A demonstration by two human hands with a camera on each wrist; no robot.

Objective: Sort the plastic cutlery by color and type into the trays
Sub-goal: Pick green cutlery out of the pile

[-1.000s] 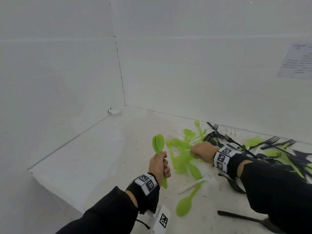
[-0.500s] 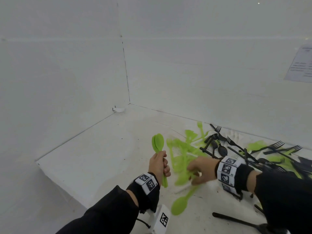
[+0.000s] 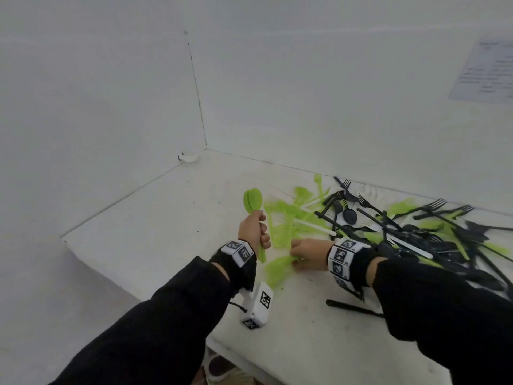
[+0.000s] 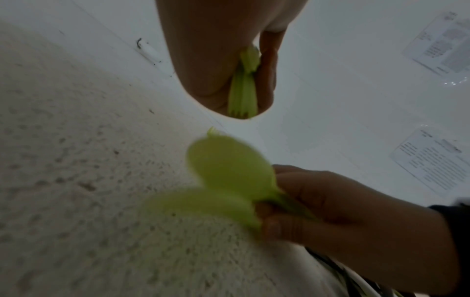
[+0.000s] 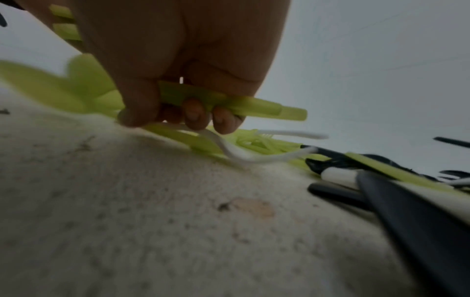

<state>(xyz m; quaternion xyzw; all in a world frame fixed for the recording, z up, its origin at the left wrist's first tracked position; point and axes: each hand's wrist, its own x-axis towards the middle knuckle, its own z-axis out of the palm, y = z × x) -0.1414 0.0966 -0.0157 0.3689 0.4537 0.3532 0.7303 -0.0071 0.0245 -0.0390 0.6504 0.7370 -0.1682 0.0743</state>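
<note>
R hand (image 3: 306, 257) has slid from the pile's 9 o'clock edge toward me, fingers (image 5: 194, 114) now curled round green spoons (image 4: 229, 170); L hand (image 3: 252, 229) fisted on its green bunch (image 3: 253, 200), so I reckon they get merged next.

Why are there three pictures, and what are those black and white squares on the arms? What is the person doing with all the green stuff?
All three pictures show one moment. The big one comes from a camera on the person's head, looking down at their hands. The other two come from small cameras strapped to the wrists, so they look along the fingers from very close. The checkered squares are markers on the wristbands.

On the white table lies a jumble of plastic cutlery: green, black and a few white pieces. The job is to sort them.

The left hand holds a bunch of green spoons upright by their handles. The right hand is down at the table, gripping more green spoons by their handles. No sorting trays show in these pictures.
</note>
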